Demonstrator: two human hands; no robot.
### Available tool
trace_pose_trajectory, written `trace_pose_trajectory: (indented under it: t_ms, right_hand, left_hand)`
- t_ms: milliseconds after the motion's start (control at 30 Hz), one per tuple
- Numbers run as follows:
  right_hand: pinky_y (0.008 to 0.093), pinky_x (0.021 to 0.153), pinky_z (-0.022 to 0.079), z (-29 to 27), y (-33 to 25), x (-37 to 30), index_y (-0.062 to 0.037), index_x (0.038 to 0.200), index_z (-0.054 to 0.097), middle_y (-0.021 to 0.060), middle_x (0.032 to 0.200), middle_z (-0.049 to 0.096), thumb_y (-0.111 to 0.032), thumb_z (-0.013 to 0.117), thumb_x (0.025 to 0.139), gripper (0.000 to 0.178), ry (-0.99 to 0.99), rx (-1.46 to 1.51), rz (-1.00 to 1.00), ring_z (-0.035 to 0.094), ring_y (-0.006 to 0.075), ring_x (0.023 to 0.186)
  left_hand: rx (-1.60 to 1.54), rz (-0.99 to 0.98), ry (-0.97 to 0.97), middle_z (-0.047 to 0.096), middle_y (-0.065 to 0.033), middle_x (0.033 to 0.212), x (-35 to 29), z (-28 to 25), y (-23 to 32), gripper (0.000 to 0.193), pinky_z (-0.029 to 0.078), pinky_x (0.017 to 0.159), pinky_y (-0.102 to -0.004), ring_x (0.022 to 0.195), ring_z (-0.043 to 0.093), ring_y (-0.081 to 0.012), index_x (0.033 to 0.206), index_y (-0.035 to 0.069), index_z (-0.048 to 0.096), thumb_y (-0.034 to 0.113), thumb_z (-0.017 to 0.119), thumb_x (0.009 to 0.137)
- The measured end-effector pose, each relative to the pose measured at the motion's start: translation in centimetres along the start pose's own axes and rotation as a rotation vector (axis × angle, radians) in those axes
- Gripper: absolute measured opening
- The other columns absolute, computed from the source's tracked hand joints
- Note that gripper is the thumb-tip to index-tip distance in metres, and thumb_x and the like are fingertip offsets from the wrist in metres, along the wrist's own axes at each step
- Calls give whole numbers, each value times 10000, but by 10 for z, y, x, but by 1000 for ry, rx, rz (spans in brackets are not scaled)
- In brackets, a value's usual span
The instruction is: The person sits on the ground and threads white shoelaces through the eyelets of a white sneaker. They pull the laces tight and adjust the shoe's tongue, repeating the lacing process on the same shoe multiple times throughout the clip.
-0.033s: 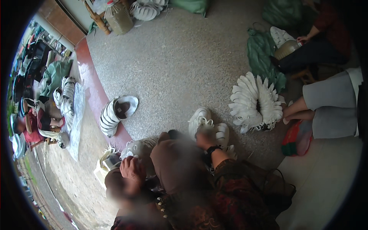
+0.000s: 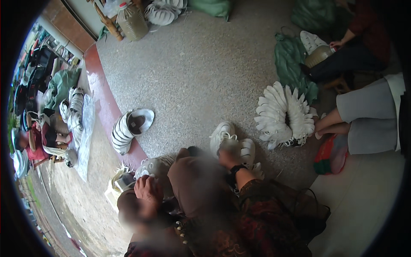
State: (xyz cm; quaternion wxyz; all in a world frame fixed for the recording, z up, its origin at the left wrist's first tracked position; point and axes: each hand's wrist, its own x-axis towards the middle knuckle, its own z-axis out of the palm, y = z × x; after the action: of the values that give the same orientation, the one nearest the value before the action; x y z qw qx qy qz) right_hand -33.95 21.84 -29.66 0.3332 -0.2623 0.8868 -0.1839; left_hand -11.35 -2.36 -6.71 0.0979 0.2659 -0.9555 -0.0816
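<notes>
My left hand [image 2: 148, 191] lies over the brown cloth at my left knee. Its fingers are bent and pressed together, and anything inside them is hidden. Just beyond it is a stack of white shoe uppers [image 2: 155, 165], partly covered by the cloth. My right hand [image 2: 230, 154], with a black band at the wrist, is beside a white lace-up shoe upper [image 2: 222, 131] and touches or overlaps it; a blur hides the fingers. Next to that hand stands a stack of strapped white uppers [image 2: 248, 150].
A curved stack of white uppers [image 2: 128, 132] lies ahead left; a fanned ring of them [image 2: 274, 115] sits right. Bare legs in grey shorts [image 2: 370, 122] are beside it. Green sacks [image 2: 291, 60] and a seated person [image 2: 366, 47] are far right. A plastic jug [image 2: 132, 23] stands far left.
</notes>
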Motion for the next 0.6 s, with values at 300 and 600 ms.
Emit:
trace_pose_trajectory:
  t_ms: [300,600]
  right_hand:
    - [464,725,454,-11,11,-15,-37,825,599,222,847,600,-176,539,767,162,263,-10,-204,581,396,838]
    - [419,727,456,-138,-184,-104,-36,964,543,170,934,586,-312,575,834,307,488,173,-539,565,352,877]
  left_hand:
    - [-53,25,7,568,-94,937,-2,-7,-3,282,391,802,-422,926,520,-298,907,87,573,184,668,661]
    - [-1486,124,-173,619,-131,974,18,-152,54,336,432,841,-362,929,581,-281,939,-8,593,163,726,683]
